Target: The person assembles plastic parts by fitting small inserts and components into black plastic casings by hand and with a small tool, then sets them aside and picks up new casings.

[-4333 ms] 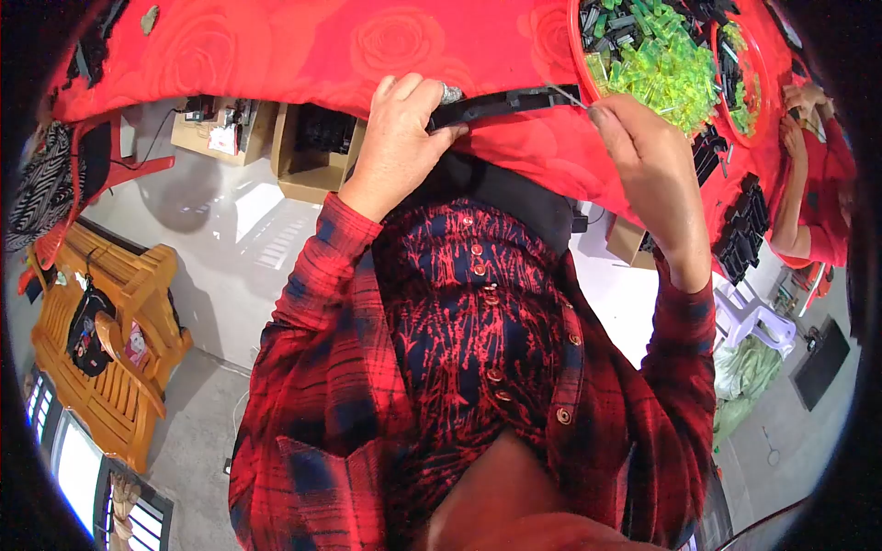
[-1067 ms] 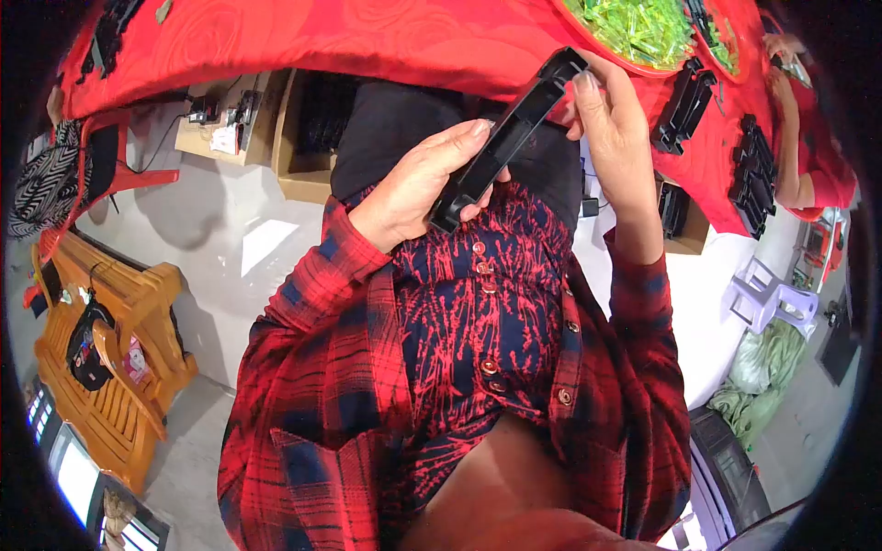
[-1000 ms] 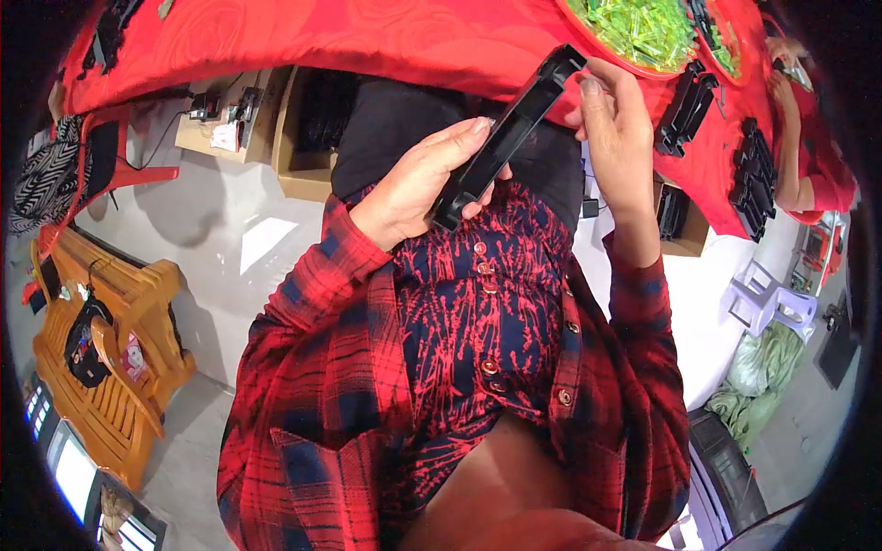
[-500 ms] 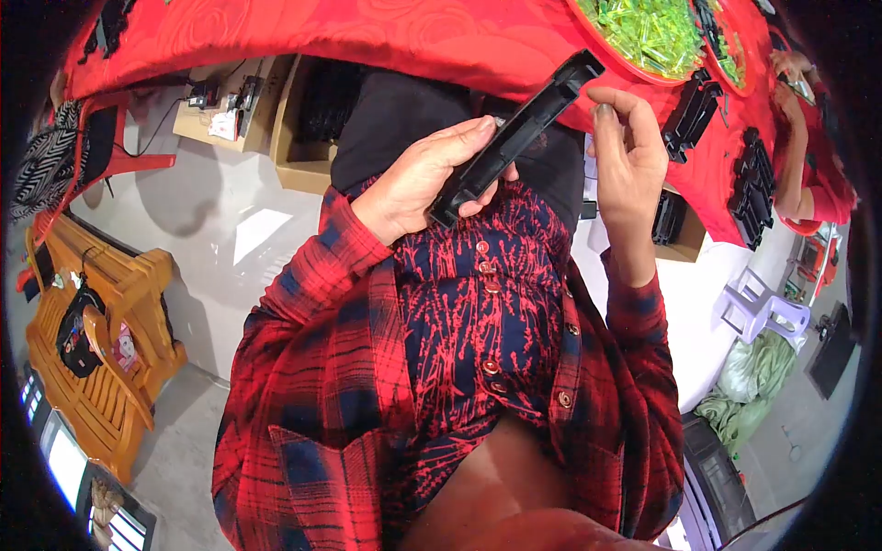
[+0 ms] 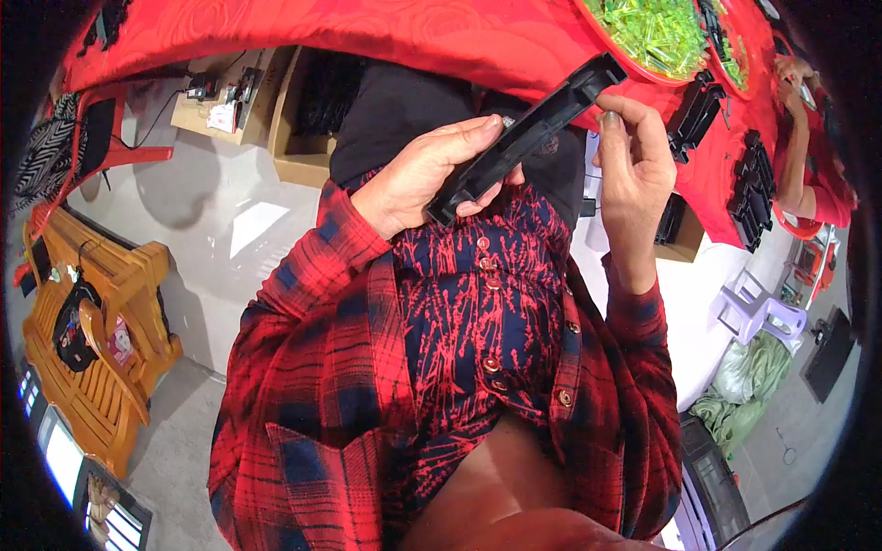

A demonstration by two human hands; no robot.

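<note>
With the left hand point(image 5: 418, 174) curled round the near half of the slanted black plastic housing point(image 5: 544, 127), its unsupported far end just beside the right hand point(image 5: 634, 170) could swing or slip if pushed, though whether those half-curled right fingers pinch anything I cannot tell.

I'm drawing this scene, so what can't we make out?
All in the head view:
Left fingers: partly hidden behind the black part.
Red bowl: far side cut off by the top edge.
Inside the cardboard box: too dark.
Whether the right fingers pinch anything: too small to tell.
</note>
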